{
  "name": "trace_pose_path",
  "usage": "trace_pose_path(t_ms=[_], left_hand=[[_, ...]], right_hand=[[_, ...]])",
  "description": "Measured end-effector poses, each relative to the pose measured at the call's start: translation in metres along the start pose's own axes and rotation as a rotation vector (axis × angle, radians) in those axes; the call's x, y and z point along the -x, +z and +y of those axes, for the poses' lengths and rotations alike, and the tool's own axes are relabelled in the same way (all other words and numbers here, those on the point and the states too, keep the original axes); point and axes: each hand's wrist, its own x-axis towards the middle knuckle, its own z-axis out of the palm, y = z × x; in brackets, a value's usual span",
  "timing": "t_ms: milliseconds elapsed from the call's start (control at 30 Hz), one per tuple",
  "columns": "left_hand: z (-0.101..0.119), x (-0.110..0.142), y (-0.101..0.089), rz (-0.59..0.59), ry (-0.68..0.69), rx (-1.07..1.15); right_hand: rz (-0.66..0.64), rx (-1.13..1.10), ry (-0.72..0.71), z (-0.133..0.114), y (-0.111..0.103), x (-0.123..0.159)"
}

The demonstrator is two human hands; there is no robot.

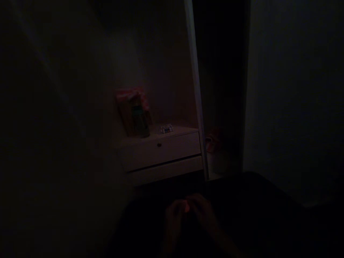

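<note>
Two hands meet low in a near-dark room, the left hand [174, 213] and right hand [202, 211] drawn together with fingertips pinching a small pinkish object [186, 206] between them; how tightly either grip closes cannot be told in this gloom. It appears light and small enough to slip, best held at its ends by the fingertips, though its stiffness is beyond judging. Beneath the hands spreads a dark surface [242, 200], perhaps a bed. Beyond stands a pale drawer unit [161, 154], well apart from the hands, carrying a pink packet [133, 111] leaning upright and a small patterned item [167, 129] beside it. A white door edge [197, 93] rises just right of the unit, leaving open room ahead.
</note>
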Motion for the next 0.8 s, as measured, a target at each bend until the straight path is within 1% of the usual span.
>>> trace_pose_path(t_ms=[67, 167, 267, 367, 533, 633, 800], left_hand=[[-0.002, 0.0, 0.001, 0.026, 0.014, -0.015], [-0.003, 0.0, 0.002, 0.058, 0.022, -0.001], [-0.002, 0.001, 0.002, 0.07, 0.036, -0.012], [0.0, 0.003, 0.003, 0.084, 0.061, -0.052], [-0.001, 0.003, 0.001, 0.065, 0.041, -0.056], [-0.003, 0.002, -0.001, 0.062, 0.039, -0.016], [-0.004, 0.001, -0.001, 0.067, 0.067, 0.028]], right_hand=[[-0.004, 0.006, -0.007, 0.001, 0.0, -0.001], [0.007, -0.017, 0.034, 0.005, 0.002, -0.001], [-0.027, -0.042, 0.09, 0.006, 0.005, 0.0], [-0.076, -0.033, 0.107, 0.003, 0.006, 0.001], [-0.075, -0.08, 0.173, -0.002, 0.004, 0.0], [-0.053, -0.046, 0.136, -0.003, 0.002, 0.0], [-0.087, -0.002, 0.085, -0.009, 0.0, -0.001]])
